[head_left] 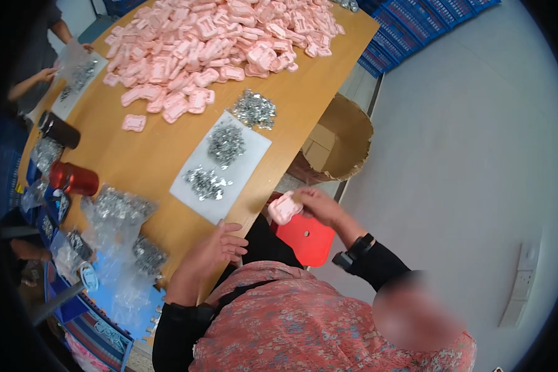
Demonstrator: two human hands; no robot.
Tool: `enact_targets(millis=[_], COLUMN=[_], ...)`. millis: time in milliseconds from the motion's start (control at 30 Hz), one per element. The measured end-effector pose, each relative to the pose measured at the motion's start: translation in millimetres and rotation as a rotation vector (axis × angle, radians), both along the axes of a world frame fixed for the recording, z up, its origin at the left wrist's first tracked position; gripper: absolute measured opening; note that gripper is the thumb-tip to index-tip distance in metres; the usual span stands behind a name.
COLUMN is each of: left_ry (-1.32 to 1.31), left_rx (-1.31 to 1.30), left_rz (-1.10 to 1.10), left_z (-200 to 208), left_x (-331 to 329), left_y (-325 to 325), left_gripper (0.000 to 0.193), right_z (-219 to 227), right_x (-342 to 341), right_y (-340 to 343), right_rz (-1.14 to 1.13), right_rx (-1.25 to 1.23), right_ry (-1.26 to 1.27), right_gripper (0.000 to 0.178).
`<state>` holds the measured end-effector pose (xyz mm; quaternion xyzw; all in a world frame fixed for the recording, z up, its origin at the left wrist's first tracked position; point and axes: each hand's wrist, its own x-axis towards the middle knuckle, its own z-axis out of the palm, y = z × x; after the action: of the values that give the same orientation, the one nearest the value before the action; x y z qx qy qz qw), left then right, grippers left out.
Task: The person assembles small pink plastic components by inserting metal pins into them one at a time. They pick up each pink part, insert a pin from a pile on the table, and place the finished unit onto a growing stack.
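Wooden table (pixel 167 155); fingers (pixel 304 197) seemingly pinch pink piece (pixel 283 209).

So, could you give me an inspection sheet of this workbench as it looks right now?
Surface: tan wooden table, mostly covered.
Job's things: heap of pink plastic pieces; piles of small silver metal parts on a white sheet.
Clutter: red cylinder, black cylinder, clear plastic bags holding metal parts.
Grippers (hands): left hand open at the table edge; right hand pinching a single pink plastic piece.
Cables: nothing seen.
Surroundings: brown cardboard box, red stool, blue crates, another person's hands at the far end.
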<state>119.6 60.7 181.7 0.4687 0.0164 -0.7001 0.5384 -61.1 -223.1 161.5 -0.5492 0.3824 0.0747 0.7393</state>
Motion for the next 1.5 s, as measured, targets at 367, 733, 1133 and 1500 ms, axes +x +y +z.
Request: enact_targets(millis=[367, 733, 1133, 1500], left_ry=[-0.149, -0.456, -0.751, -0.233], left_rx=[0.121, 0.163, 0.265, -0.119], left_rz=[0.02, -0.1, -0.22, -0.009], left_z=[-20.2, 3.6, -100.9, -257.6], left_x=[18.8, -64.8, -150.8, -197.3], left_y=[-33.2, 88.5, 142.6, 27.6], left_gripper=[0.051, 0.05, 0.037, 0.061], right_z=[-122.4, -83.8, -50.6, 3.9], right_x=[-60.6, 10.9, 19.5, 312.3], right_y=[-244.5, -57.9, -26.3, -117.0], right_rz=[0.038, 0.713, 1.383, 1.264], right_rx=[-0.553, -0.694, -0.302, -1.362], right_ry=[0.879, -0.025, 0.086, -0.654], right_gripper=[0.038, 0.034, 0.031, 0.042])
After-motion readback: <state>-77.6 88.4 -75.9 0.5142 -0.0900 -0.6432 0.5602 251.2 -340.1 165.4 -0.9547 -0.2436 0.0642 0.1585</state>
